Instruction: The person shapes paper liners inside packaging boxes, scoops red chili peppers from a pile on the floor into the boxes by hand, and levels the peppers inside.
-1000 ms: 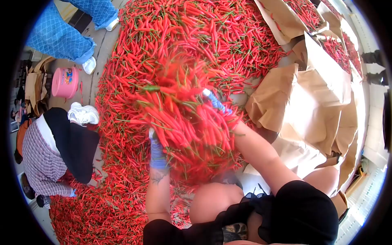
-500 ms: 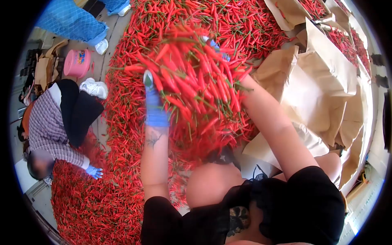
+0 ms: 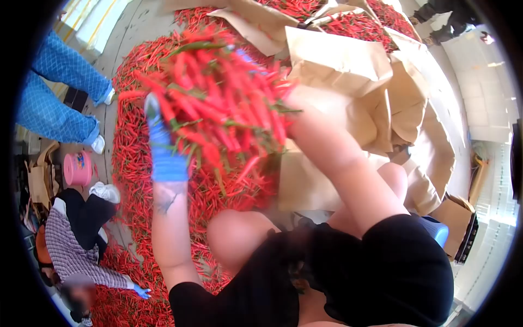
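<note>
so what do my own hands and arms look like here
Your left hand is in a blue glove with a ribbed-looking cuff, paler at the one visible fingertip. The little that shows of your right hand is blue-violet; the rest is hidden. There's a dark tattoo on the left forearm, and both sleeves are short and black.

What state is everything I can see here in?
Held peppers, bunched and raised
Left hand, gloved, holding them
Right hand, gloved, mostly hidden behind them
Pepper pile, loose, spread out
Brown paper, creased
Pink tub, on the floor; lid unclear
Co-worker's hand, gloved, fingers spread
</note>
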Demonstrator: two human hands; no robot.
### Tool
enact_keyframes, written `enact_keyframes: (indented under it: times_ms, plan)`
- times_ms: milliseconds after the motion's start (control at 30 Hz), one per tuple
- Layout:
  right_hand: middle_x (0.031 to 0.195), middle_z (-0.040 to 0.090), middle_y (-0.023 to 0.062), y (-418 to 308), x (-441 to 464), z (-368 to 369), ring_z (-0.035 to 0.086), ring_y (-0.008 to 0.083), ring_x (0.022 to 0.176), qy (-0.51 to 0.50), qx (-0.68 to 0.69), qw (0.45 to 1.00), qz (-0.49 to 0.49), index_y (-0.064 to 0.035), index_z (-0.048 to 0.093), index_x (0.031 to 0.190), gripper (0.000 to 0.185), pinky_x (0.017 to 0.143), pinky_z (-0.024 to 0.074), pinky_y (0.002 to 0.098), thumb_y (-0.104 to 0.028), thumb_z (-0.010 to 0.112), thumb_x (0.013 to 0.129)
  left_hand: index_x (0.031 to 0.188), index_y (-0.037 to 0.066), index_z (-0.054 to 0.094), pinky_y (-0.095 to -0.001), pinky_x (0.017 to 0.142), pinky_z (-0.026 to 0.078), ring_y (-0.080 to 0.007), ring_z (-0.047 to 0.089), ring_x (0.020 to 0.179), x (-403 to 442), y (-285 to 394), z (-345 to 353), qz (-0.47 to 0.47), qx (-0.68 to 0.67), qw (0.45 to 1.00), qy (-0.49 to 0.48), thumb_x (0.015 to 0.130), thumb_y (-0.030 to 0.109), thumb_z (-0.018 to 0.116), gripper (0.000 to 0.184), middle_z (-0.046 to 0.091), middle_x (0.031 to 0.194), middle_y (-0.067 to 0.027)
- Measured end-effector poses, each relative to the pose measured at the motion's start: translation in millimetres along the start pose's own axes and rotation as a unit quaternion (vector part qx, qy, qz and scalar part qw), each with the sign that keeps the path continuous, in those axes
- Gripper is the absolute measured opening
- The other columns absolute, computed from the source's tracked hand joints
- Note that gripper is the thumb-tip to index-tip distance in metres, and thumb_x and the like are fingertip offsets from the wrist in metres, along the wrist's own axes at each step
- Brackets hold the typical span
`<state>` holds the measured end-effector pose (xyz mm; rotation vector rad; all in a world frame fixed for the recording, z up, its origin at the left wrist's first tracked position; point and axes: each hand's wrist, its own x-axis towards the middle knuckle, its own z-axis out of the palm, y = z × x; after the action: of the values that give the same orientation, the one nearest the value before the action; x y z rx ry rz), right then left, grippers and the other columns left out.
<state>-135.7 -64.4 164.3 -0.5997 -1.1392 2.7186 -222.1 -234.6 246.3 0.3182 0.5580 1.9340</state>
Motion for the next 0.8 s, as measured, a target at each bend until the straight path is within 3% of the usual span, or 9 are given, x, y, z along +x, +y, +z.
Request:
enact_keyframes:
  times_ms: [233, 333, 433, 500, 533, 567, 633, 700, 800]
  plan:
    - [0.118, 0.053, 0.0127, -108, -115, -98, 0.052, 0.0266, 0.102, 0.122, -0.014, 0.989, -0.077, -0.0068, 0.041, 0.13, 0.067, 0.091, 0.0432, 0.0448, -0.049, 0.059, 0.081, 0.124, 0.012, 0.049, -0.0425, 0.092, 0.047, -0.024, 0.058, 0.103, 82, -150, 63, -0.169, -0.077, 0.976, -0.111, 0.082, 0.049, 0.059, 0.058, 0.06, 0.113, -0.0078]
    - [0.117, 0.054, 0.0131, -103, -142, -175, 0.053, 0.0273, 0.1, 0.204, 0.03, 0.977, -0.058, -0.0067, 0.041, 0.129, 0.068, 0.09, 0.0438, 0.0458, -0.05, 0.06, 0.08, 0.118, 0.013, 0.055, -0.0457, 0.087, 0.049, -0.0257, 0.06, 0.097, 101, -227, 42, -0.242, -0.07, 0.967, -0.028, 0.08, 0.051, 0.06, 0.054, 0.062, 0.108, -0.0063]
    - [0.115, 0.055, 0.0134, -73, -167, -273, 0.054, 0.028, 0.098, 0.304, 0.091, 0.948, 0.003, -0.0067, 0.042, 0.129, 0.069, 0.089, 0.0444, 0.0469, -0.052, 0.061, 0.079, 0.115, 0.015, 0.057, -0.0421, 0.082, 0.049, -0.026, 0.059, 0.095, 135, -294, -34, -0.356, 0.056, 0.928, 0.095, 0.082, 0.049, 0.06, 0.048, 0.06, 0.111, -0.0077]
    - [0.114, 0.056, 0.0137, -48, -189, -349, 0.054, 0.0284, 0.097, 0.407, 0.107, 0.904, 0.079, -0.0066, 0.042, 0.128, 0.07, 0.088, 0.0449, 0.0476, -0.052, 0.061, 0.079, 0.119, 0.012, 0.054, -0.0412, 0.079, 0.049, -0.026, 0.056, 0.099, 161, -335, -125, -0.317, 0.188, 0.92, 0.134, 0.085, 0.044, 0.056, 0.047, 0.058, 0.113, -0.0106]
    - [0.113, 0.056, 0.0138, -34, -205, -392, 0.054, 0.0287, 0.096, 0.459, 0.11, 0.871, 0.135, -0.0066, 0.042, 0.128, 0.071, 0.088, 0.0451, 0.0479, -0.053, 0.061, 0.078, 0.126, 0.016, 0.047, -0.0427, 0.079, 0.049, -0.0282, 0.057, 0.098, 148, -320, -104, -0.324, 0.329, 0.872, 0.161, 0.086, 0.039, 0.054, 0.047, 0.055, 0.12, -0.0103]
    - [0.111, 0.057, 0.0118, -35, -219, -385, 0.054, 0.0301, 0.097, 0.592, -0.135, 0.773, 0.182, -0.0109, 0.051, 0.117, 0.068, 0.085, 0.045, 0.0457, -0.059, 0.065, 0.071, 0.133, 0.019, 0.04, -0.0443, 0.079, 0.049, -0.0304, 0.057, 0.097, 134, -301, -78, -0.323, 0.465, 0.804, 0.182, 0.088, 0.035, 0.052, 0.049, 0.051, 0.127, -0.0101]
    - [0.113, 0.057, 0.0099, -28, -235, -389, 0.054, 0.028, 0.099, 0.644, -0.174, 0.701, 0.252, -0.0133, 0.057, 0.109, 0.055, 0.086, 0.0448, 0.0425, -0.051, 0.068, 0.071, 0.139, 0.02, 0.029, -0.0462, 0.077, 0.048, -0.0351, 0.055, 0.1, 130, -307, -89, -0.291, 0.593, 0.743, 0.106, 0.087, 0.027, 0.055, 0.059, 0.044, 0.132, -0.0127]
    - [0.113, 0.06, 0.01, -13, -250, -421, 0.056, 0.025, 0.105, 0.467, -0.546, 0.671, 0.18, -0.0143, 0.059, 0.115, 0.039, 0.087, 0.0453, 0.0348, -0.022, 0.061, 0.077, 0.136, 0.017, 0.036, -0.0357, 0.078, 0.049, -0.0252, 0.057, 0.103, 129, -316, -121, -0.128, 0.763, 0.633, -0.025, 0.084, 0.019, 0.057, 0.057, 0.053, 0.121, -0.0178]
    - [0.103, 0.062, 0.0143, -11, -246, -325, 0.061, 0.0341, 0.089, 0.437, -0.695, 0.557, 0.125, -0.0176, 0.067, 0.098, 0.025, 0.08, 0.0488, 0.041, -0.021, 0.051, 0.079, 0.109, 0.011, 0.059, -0.0364, 0.075, 0.049, -0.027, 0.062, 0.085, 113, -295, -97, -0.143, 0.789, 0.57, -0.177, 0.08, 0.017, 0.056, 0.029, 0.064, 0.094, -0.0171]
